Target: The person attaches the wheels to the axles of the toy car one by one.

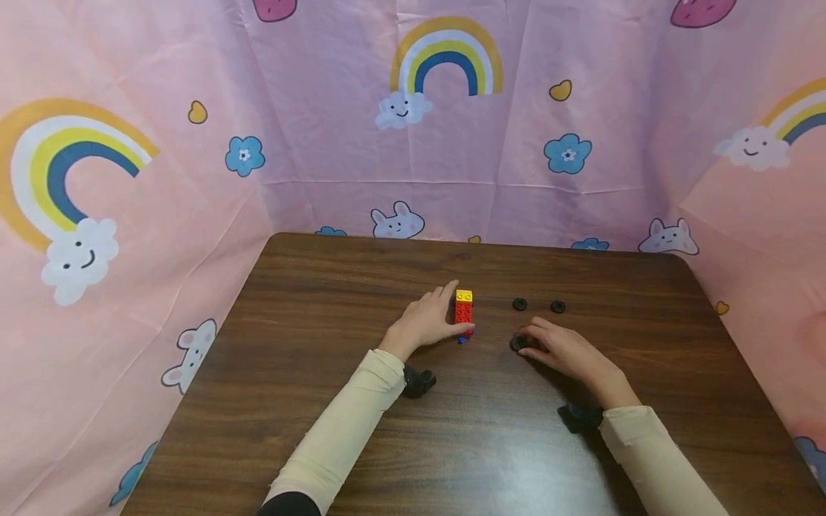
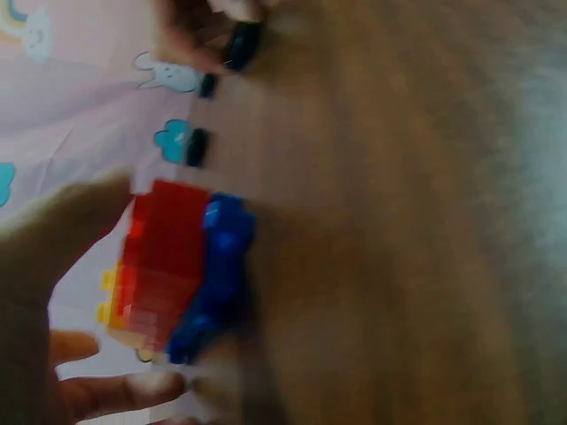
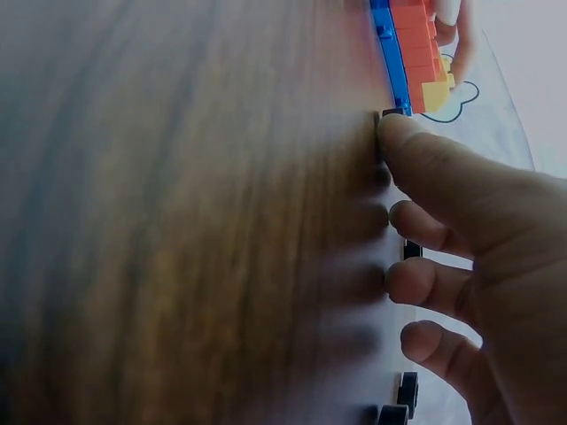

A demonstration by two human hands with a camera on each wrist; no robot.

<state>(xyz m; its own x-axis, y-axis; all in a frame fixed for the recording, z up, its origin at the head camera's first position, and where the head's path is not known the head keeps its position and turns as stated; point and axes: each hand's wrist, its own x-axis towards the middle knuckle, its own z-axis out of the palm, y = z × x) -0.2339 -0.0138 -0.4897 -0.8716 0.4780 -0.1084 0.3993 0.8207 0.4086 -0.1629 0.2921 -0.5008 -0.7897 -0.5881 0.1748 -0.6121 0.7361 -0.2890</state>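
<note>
The left hand (image 1: 422,322) is spanning a red-and-yellow brick assembly (image 1: 464,314) on a blue base (image 2: 226,261), thumb and fingers spread wide, apparently to steady it; whether they are pressing it, one cannot tell. To the right of that assembly, the right hand (image 1: 568,351) is pinching a black wheel (image 1: 518,344) between thumb and fingers, seemingly for a fine grip. Beyond, two other wheels (image 1: 519,304) (image 1: 558,307) are lying apart on the brown table (image 1: 503,459), perhaps for easy picking. Behind, a pink cloth (image 1: 452,158) is hanging.
</note>
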